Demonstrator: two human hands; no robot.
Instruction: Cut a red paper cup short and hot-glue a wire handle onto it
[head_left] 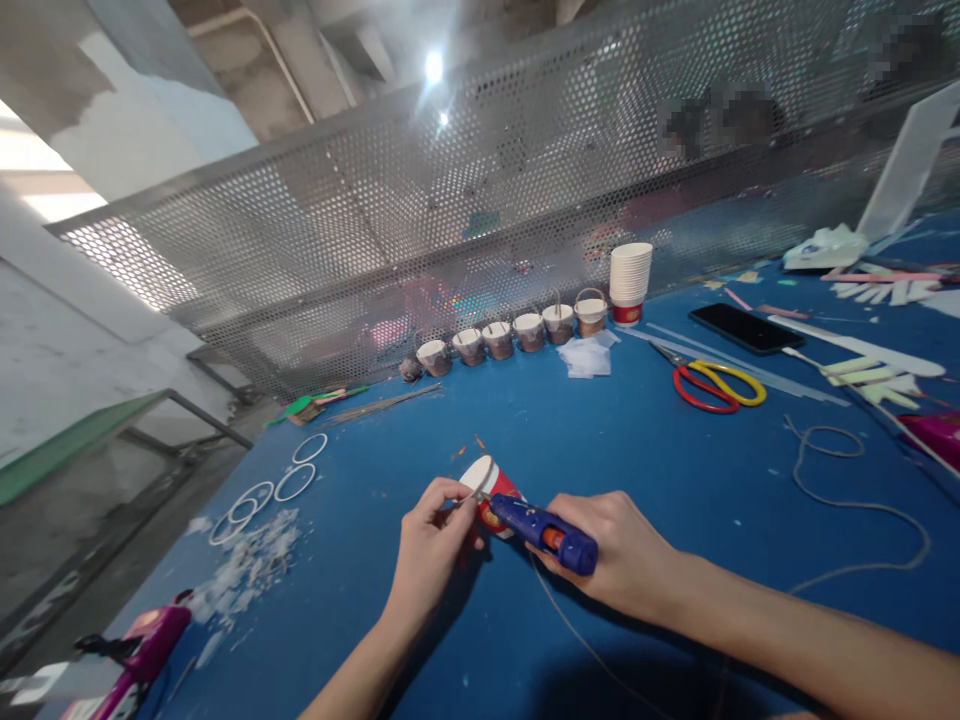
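Both forearms reach in from the bottom edge and meet near the middle of the blue worktop [675, 480]. The left hand [433, 545] is raised on its wrist with the fingers curled inward, thumb and forefinger pinched on the rim of a small red paper cup [491, 492] that lies tipped on its side, its white mouth turned up and to the left. The right hand [626, 555] lies lower and flatter, wrapped around the body of a blue glue gun [544, 530]; the gun's nozzle points left and meets the cup at its rim, just beside the left fingertips. A thin cord [840, 500] runs from the gun side across the worktop and loops off to the right. So the cup sits between the two hands, touching the left fingers and the gun tip, close in front of the person. Farther back, along a perforated metal screen [480, 200], stands a row of small finished cup baskets [510, 335] with wire handles, and beside them a stack of white paper cups [630, 280]. To the right lie red-and-yellow scissors [712, 385] and a black phone [746, 328]. On the left lie white rings [277, 485] and a scatter of white scraps [251, 560].
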